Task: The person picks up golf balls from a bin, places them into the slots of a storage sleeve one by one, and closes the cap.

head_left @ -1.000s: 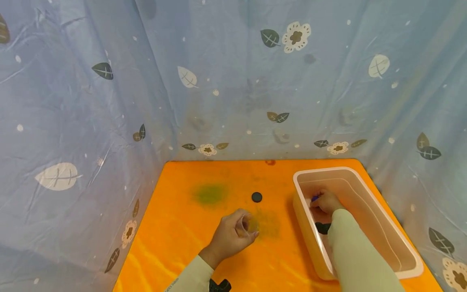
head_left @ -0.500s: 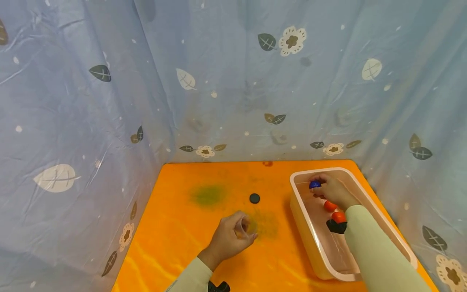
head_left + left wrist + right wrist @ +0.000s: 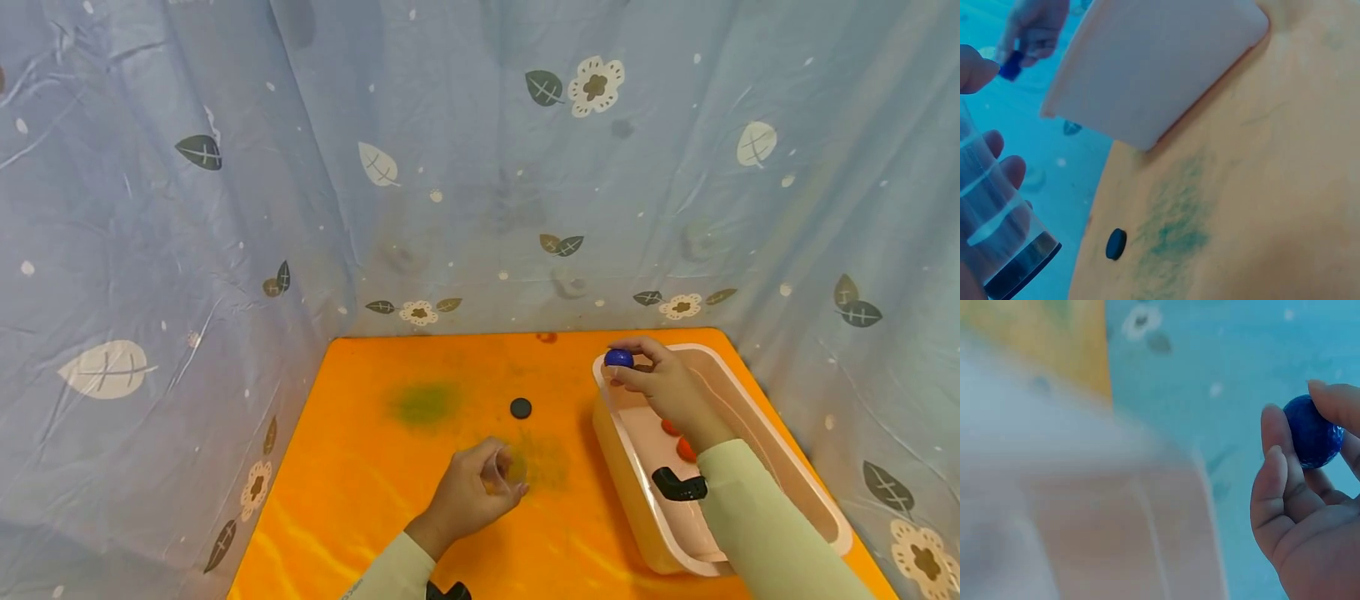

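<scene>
My left hand (image 3: 461,500) grips a clear plastic tube (image 3: 1000,209) with a dark band at its lower end; in the head view its round mouth faces up. Beyond it a black round disc (image 3: 521,408), like a cap, lies on the orange table cover. Over the far left corner of a pale pink bin (image 3: 626,475), my right hand (image 3: 667,387) pinches a shiny, dimpled blue ball (image 3: 1311,432) between thumb and fingers. Two orange-red balls (image 3: 687,450) sit inside the bin, partly hidden by the right wrist.
The bin stands along the right side of the orange-covered table (image 3: 390,533). A blue patterned curtain (image 3: 450,208) encloses the back and both sides. Black camera mounts (image 3: 678,485) are strapped at the wrists. A greenish stain (image 3: 423,402) marks the cover at left.
My right hand has lifted the blue ball from inside the bin up to its far left rim, uncovering the orange-red balls. The left hand with the tube stays nearly still.
</scene>
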{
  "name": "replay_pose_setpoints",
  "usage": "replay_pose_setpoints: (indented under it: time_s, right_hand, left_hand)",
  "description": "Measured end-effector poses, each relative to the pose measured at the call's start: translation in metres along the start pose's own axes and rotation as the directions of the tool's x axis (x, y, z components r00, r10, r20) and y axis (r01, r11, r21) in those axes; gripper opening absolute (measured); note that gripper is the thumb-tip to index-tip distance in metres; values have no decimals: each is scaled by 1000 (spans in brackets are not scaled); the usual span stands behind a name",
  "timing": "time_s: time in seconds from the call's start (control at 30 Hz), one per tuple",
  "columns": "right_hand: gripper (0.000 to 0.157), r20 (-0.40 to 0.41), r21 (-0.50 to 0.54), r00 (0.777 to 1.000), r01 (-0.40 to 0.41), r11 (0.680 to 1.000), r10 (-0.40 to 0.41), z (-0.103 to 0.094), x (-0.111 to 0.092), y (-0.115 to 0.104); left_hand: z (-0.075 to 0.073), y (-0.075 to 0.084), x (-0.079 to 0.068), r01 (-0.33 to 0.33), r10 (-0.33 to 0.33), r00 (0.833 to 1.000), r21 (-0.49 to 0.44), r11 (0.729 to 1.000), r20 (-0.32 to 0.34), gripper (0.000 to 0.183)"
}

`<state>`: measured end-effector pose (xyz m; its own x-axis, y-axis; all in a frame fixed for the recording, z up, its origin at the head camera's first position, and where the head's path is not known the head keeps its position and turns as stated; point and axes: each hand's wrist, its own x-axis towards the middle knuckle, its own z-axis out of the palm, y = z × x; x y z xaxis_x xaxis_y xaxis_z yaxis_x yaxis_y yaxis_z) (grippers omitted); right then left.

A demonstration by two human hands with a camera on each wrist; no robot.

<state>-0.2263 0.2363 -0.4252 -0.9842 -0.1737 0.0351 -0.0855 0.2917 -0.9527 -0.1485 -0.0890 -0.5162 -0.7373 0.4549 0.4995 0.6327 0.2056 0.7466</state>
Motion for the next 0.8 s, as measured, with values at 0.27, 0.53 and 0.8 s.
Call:
replay_pose_setpoints:
  time_s: [0.27,0.53,0.8]
  right_hand:
    - [40,37,67,997,67,996,-70,37,-16,-32]
    - [35,133,189,981,115,975,-141,68,-38,-51]
    - [34,207,257,955,155,954,-211,90,-47,-46]
  left_hand:
    - [-1,0,-1,33,-33,999,12,999,10,25]
    - [-1,-4,-1,68,-68,998,3,998,19,26]
    - [0,-5,-1,69,-69,997,-4,998,21,27]
